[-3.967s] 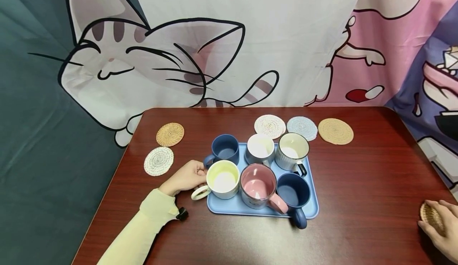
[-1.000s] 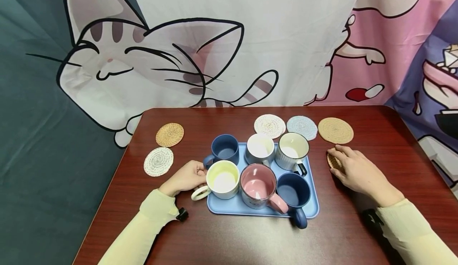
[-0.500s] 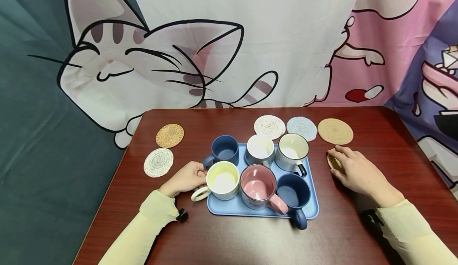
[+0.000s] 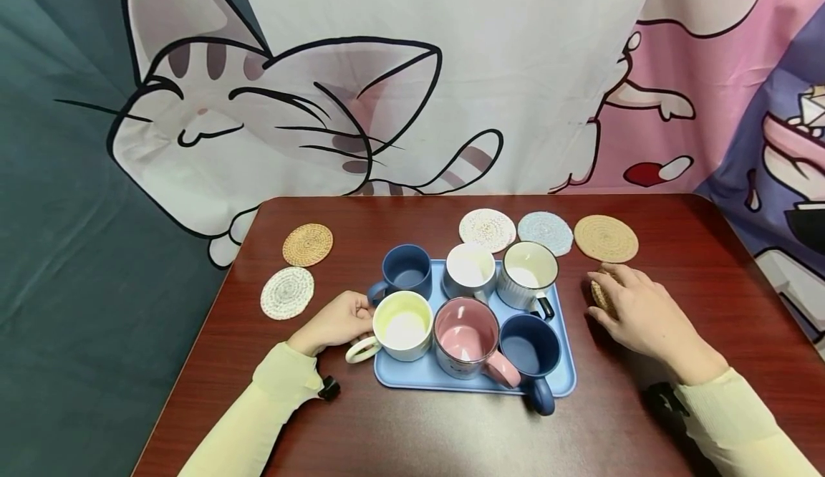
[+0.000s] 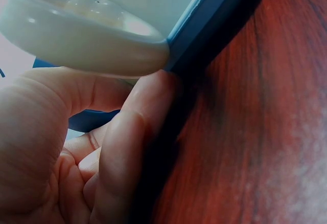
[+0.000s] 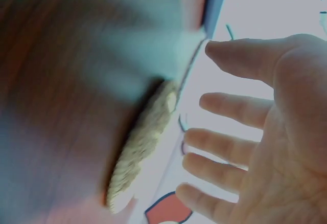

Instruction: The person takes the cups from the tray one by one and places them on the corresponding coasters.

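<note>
My left hand pinches the left rim of the light blue tray, beside the handle of the yellow-lined mug. The left wrist view has thumb and fingers at the tray edge, under the mug's pale handle. On the tray also stand a pink mug, two blue mugs, a white mug and a striped mug with a black handle. Right of the tray, my right hand hovers at a woven tan coaster, partly hidden. In the right wrist view its fingers are spread, apart from the coaster.
Along the back lie a white coaster, a pale blue coaster and a large tan coaster. At left are a golden coaster and another white coaster. A patterned cloth hangs behind the brown table.
The right hand carried the tan coaster from the far right edge to below the large tan coaster, and has now let go of it. The left hand stayed at the tray.
</note>
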Available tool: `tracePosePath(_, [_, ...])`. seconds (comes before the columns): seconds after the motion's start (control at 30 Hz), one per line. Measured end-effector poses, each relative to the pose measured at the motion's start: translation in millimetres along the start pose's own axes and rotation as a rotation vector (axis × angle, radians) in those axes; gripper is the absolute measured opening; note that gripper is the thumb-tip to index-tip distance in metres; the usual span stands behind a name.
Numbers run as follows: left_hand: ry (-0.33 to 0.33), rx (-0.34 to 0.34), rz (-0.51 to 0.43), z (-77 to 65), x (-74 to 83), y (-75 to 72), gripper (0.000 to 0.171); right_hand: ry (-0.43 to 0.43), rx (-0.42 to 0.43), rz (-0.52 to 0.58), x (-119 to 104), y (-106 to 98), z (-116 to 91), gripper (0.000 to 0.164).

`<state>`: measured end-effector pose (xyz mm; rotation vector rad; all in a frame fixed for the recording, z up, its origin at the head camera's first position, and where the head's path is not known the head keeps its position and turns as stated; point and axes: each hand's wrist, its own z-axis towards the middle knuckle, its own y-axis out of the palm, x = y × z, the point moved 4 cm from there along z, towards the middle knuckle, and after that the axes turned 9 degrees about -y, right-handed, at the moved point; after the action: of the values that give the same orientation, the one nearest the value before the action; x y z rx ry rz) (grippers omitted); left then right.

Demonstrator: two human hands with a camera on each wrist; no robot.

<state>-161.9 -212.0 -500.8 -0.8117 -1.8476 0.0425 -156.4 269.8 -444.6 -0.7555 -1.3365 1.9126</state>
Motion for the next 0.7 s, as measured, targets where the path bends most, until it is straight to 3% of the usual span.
tracePosePath(0.17, [-0.006,-0.003,-0.004,0.2,0.4,0.2,0.024,-0.013,0.057,0.01,-15.1,-6.2,6.1,0.036])
tracePosePath(0.3, [-0.005,-0.001,-0.001,0.1,0.8,0.1,0.025,-0.009,0.052,0.057,-25.0,-5.4,9.1,0.024])
tracePosePath(0.7, [0.011,0.009,0.02,-0.4,2.6,-0.6,0.027,0.134,-0.209,0.244,-37.2,13.0,8.3,0.022])
